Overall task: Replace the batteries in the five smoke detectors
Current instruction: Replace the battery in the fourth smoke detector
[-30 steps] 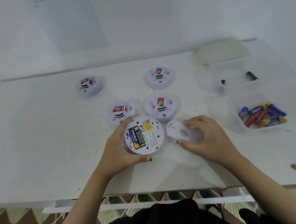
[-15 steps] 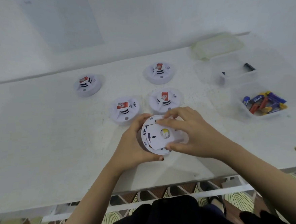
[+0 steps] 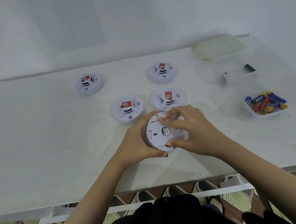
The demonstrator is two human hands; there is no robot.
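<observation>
White wall stands behind a white table (image 3: 40,136), and all the things lie on this table. The left hand (image 3: 139,144) is curled round the left edge of the fifth smoke detector (image 3: 154,141), with its thumb (image 3: 164,154) under the near rim. The right hand (image 3: 194,131) comes from the other side. Its fingers (image 3: 161,119) are bent and press on the far part of the flat back side, which is turned up, and its thumb is on the near rim, so both hands are clamped on this detector. A small round opening with something yellow inside shows between the right fingers and thumb.

Just beyond the right fingers stands a second detector (image 3: 168,100), almost touching them. Just beyond the left fingers stands a third detector (image 3: 128,109). Well beyond the fingers are two more detectors, one on the far left (image 3: 89,84) and one straight ahead (image 3: 162,73). These four show a red label on top.

To the right of the right hand, well apart, a clear box (image 3: 239,96) holds many coloured batteries (image 3: 267,102). Beyond it a second clear box (image 3: 236,77) holds a dark battery (image 3: 249,68), and a pale green lid (image 3: 218,46) lies still farther.
</observation>
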